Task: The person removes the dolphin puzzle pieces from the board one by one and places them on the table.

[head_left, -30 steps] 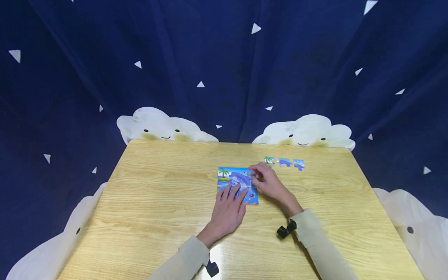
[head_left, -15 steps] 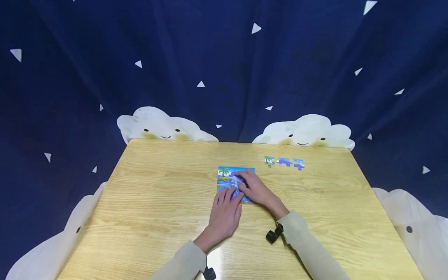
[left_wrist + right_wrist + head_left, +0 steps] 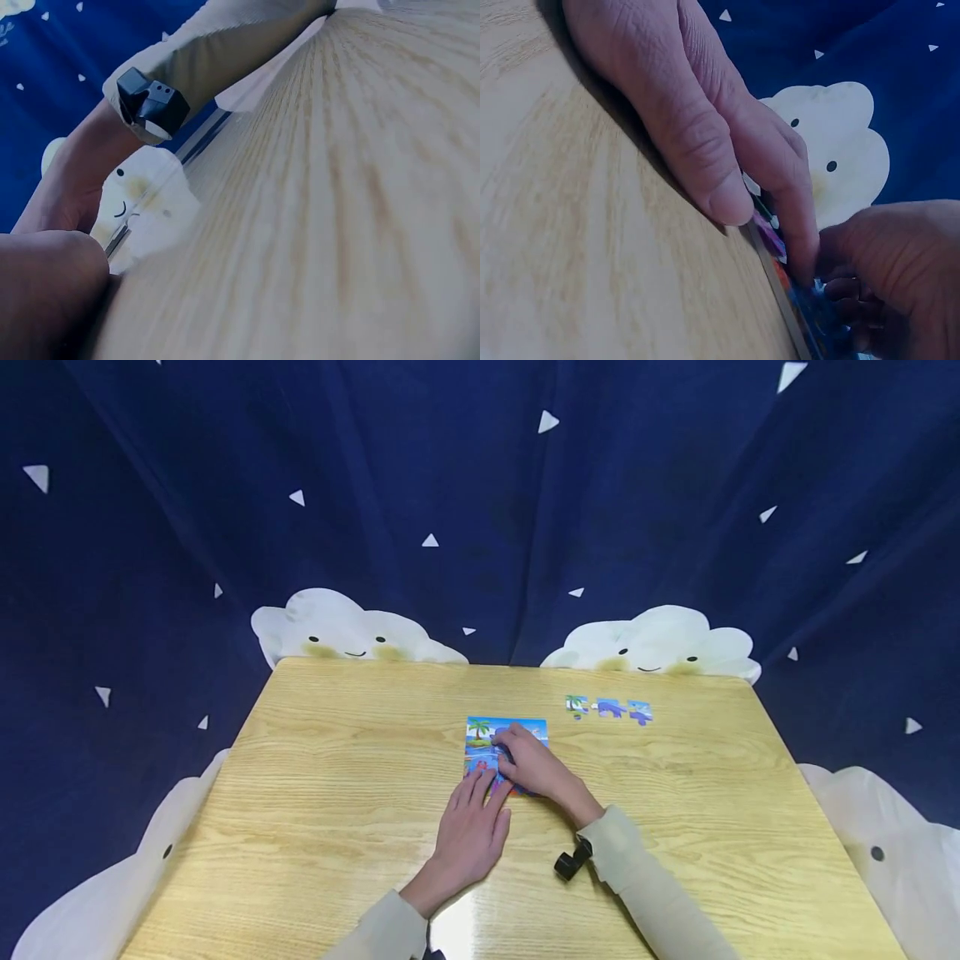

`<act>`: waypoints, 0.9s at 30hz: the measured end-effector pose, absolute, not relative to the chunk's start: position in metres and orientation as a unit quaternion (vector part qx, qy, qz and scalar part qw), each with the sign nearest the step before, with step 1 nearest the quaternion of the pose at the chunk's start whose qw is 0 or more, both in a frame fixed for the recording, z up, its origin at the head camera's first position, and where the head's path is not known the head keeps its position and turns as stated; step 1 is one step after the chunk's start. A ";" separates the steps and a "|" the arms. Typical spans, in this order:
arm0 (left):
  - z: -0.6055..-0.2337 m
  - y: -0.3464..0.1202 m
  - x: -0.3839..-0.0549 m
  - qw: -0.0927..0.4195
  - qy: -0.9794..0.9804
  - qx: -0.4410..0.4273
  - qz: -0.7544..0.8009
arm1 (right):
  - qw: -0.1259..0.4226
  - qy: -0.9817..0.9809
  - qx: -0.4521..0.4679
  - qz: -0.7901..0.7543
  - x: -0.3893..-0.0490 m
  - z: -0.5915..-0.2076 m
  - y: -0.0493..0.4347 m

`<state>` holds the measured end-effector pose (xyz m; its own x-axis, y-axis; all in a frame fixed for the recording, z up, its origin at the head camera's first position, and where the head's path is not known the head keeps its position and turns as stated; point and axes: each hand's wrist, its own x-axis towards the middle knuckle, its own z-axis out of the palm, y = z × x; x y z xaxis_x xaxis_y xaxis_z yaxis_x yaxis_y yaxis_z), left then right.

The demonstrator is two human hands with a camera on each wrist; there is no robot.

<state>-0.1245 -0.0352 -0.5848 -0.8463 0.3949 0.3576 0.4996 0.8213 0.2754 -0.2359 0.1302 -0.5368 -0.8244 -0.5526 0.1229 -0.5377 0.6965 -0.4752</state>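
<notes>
A jigsaw puzzle [image 3: 480,731] with a palm tree and blue sea lies on the table in the head view. My left hand [image 3: 468,835] rests with fairly straight fingers at its lower edge. My right hand [image 3: 528,764] bends over the puzzle's middle, thumb and index finger pinching at a bluish-purple puzzle piece mostly hidden beneath it. In the right wrist view the left hand's thumb [image 3: 731,201] and a finger touch the puzzle's edge. The curled right hand [image 3: 907,262] comes in from the right. The left wrist view catches only a dark part of the left hand [image 3: 49,289].
Three loose puzzle pieces, a palm tree piece [image 3: 576,705], a purple piece [image 3: 610,708] and another blue-purple piece [image 3: 640,711], lie in a row behind and right of the hands. A dark blue curtain [image 3: 480,485] hangs beyond the wooden table [image 3: 337,760].
The right hand has moved left and inward from the puzzle's upper right corner to its middle. The left hand has drawn back slightly toward the lower left, uncovering more of the picture.
</notes>
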 end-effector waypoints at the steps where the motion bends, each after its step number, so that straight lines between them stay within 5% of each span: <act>1: -0.586 -0.036 -0.124 0.144 -0.944 -0.238 -0.179 | 0.018 0.921 -0.294 -0.255 -0.237 -0.538 0.129; 13: -0.582 -0.033 -0.125 0.121 -0.949 -0.231 -0.178 | 0.112 0.915 -0.275 -0.272 -0.255 -0.532 0.128; 27: -0.585 -0.034 -0.124 0.140 -0.949 -0.230 -0.162 | 0.090 0.878 -0.293 -0.367 -0.251 -0.534 0.132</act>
